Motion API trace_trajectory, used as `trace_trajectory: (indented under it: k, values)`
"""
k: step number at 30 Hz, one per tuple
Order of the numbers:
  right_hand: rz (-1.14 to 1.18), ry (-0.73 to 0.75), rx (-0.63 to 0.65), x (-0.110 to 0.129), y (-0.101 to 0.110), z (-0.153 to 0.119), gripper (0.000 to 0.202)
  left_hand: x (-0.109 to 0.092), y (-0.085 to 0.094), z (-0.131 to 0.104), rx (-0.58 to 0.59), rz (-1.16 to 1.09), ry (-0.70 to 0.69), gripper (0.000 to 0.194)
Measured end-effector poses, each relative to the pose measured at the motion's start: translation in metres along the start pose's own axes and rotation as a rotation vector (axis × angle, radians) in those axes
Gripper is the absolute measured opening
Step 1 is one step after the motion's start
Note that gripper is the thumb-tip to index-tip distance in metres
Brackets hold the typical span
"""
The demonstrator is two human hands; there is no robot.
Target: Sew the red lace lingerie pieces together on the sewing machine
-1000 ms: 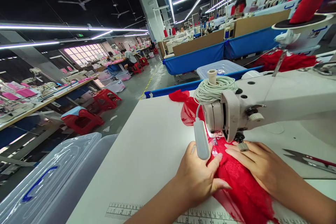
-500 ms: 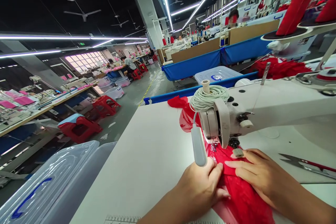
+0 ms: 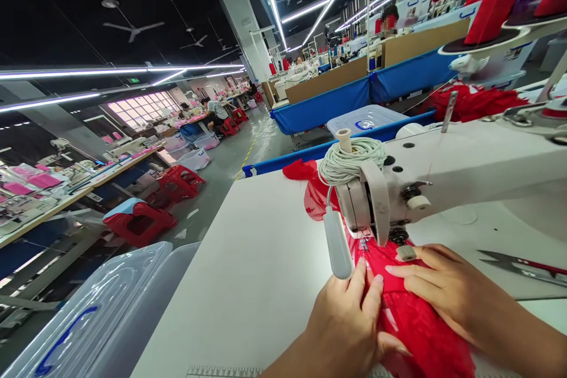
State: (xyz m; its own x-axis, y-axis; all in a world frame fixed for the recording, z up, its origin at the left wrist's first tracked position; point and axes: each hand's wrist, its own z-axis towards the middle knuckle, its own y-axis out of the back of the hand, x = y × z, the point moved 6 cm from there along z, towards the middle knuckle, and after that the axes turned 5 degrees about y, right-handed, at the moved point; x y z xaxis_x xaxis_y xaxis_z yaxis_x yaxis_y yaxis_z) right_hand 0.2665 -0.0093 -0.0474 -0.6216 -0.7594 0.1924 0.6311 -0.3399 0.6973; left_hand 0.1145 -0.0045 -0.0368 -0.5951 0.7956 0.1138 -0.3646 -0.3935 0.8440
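Left hand: ours [image 3: 348, 313] lies on the red fabric with fingertips pressed down just in front of the presser foot [image 3: 364, 244]; we cannot tell if it pinches any cloth.
Right hand: ours [image 3: 447, 283] is open, fingers spread over the fabric's right side.
Red fabric [image 3: 414, 325]: sheer and bunched, it runs from below our hands to the presser foot, with more of it showing behind the machine head.
Tabletop [image 3: 230, 260]: white, with a ruler scale [image 3: 225, 371] along the near edge.
Scissors [image 3: 527, 266]: dark blades and a red part, lying right of our right hand.
Sewing machine [image 3: 482, 165]: white; a grey lamp [image 3: 338, 242] hangs by its head, and a coil of pale cord [image 3: 352, 159] sits around a spool on top.
Plastic box [image 3: 93, 301]: clear lid, blue handle, left of our table.
Thread cone [image 3: 498, 3]: red, on a stand beyond the machine.
Stools [image 3: 140, 223]: red, by the aisle.
Blue cloth trough [image 3: 321, 106]: hung along the next workstation, where a person [image 3: 390, 20] is behind a cardboard panel [image 3: 425, 42].
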Motion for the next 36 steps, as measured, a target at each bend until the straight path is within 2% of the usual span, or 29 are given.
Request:
trace_trajectory:
  k: [6, 9, 20, 27, 32, 34, 36]
  values:
    - [-0.076, 0.028, 0.066, -0.001, -0.003, -0.003, 0.030, 0.005, -0.006, -0.003, 0.066, 0.012, 0.028, 0.079]
    - [-0.113, 0.033, 0.098, 0.000, -0.004, -0.002, 0.032, 0.007, -0.004, 0.000, 0.060, -0.003, 0.036, 0.076]
    - [-0.183, 0.051, 0.088, 0.000, 0.000, 0.008, 0.035, 0.013, -0.003, 0.005, 0.098, 0.038, 0.057, 0.074]
    - [-0.178, 0.050, 0.079, -0.001, -0.001, 0.007, 0.038, 0.015, -0.005, 0.005, 0.093, 0.066, 0.045, 0.070]
    - [-0.151, 0.026, 0.106, -0.001, 0.002, 0.008, 0.034, 0.011, 0.007, 0.013, 0.085, -0.052, -0.052, 0.072]
    - [-0.139, 0.033, 0.151, -0.001, 0.004, 0.009, 0.033, 0.006, 0.011, 0.013, 0.117, -0.089, -0.072, 0.066]
    - [-0.127, 0.008, 0.199, -0.002, 0.006, 0.009, 0.033, -0.001, 0.012, 0.012, 0.151, -0.081, -0.077, 0.051]
